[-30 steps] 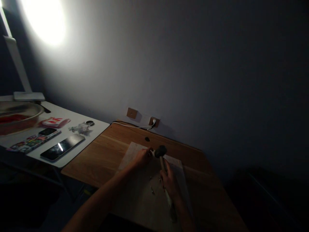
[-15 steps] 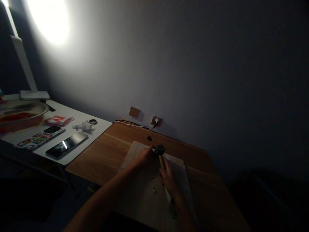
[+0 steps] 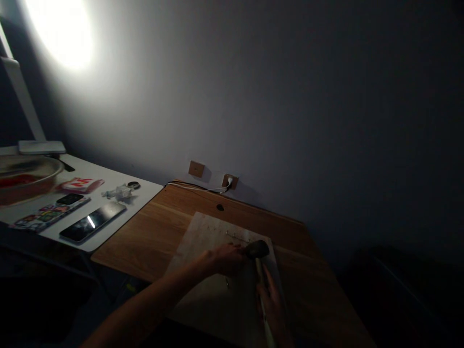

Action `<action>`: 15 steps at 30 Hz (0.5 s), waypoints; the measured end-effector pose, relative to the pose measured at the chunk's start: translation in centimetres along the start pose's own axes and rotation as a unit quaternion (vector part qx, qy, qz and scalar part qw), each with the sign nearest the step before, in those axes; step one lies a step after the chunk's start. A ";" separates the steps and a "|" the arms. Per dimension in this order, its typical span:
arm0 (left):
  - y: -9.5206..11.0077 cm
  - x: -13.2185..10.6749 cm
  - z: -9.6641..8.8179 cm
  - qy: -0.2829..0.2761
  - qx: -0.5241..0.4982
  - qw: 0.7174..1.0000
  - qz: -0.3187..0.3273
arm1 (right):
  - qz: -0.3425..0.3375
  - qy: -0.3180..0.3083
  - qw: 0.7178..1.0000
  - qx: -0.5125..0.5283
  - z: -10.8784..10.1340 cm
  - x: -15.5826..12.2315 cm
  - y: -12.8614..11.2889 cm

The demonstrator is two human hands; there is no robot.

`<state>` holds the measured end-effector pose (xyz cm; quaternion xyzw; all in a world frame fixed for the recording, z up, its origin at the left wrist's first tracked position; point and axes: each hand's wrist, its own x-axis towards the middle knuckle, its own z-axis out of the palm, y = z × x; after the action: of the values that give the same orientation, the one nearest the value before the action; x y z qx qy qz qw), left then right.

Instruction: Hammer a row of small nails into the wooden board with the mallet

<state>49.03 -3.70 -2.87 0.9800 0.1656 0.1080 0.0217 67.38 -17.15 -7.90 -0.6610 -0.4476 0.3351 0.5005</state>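
My right hand (image 3: 271, 299) is wrapped round the pale handle of a hammer (image 3: 258, 249) with a dark, bulky head. The hammer is over the right part of a pale wooden board (image 3: 203, 232). Close against the left side of the hammer head is my left hand (image 3: 226, 258), its fingers drawn together; whatever they pinch is hidden in shadow. A row of small nail-like pieces (image 3: 238, 237) runs along the far part of the board. One small shiny metal piece (image 3: 227, 282) lies just below my left hand.
The board rests on a brown wooden table (image 3: 145, 237) against the wall. On the white table (image 3: 141, 205) at left are a phone (image 3: 92, 222), a patterned phone case (image 3: 50, 212), a red-and-white packet (image 3: 81, 184), crumpled plastic (image 3: 121, 192), a bowl (image 3: 54, 169) and a lamp (image 3: 27, 106). A plug (image 3: 229, 181) sits in the wall socket.
Both hands and the hammer have come nearer and to the right over the board, uncovering the row of small pieces at its far part. The view has shifted slightly.
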 end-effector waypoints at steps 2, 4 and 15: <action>0.9 0.7 0.4 -0.006 0.024 1.000 0.009 | -0.040 0.018 0.999 -0.011 0.0 0.4 0.3; 1.2 1.0 0.5 -0.010 0.019 1.000 0.009 | -0.057 0.014 0.998 -0.014 0.0 0.7 0.4; -7.7 -3.1 -0.6 0.169 -0.190 0.926 -0.278 | -0.032 -0.003 0.999 -0.019 -0.2 0.0 -0.9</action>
<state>43.56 2.53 -3.48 0.8391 0.4091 0.2915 0.2085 67.35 -17.19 -6.94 -0.6544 -0.4763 0.3120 0.4976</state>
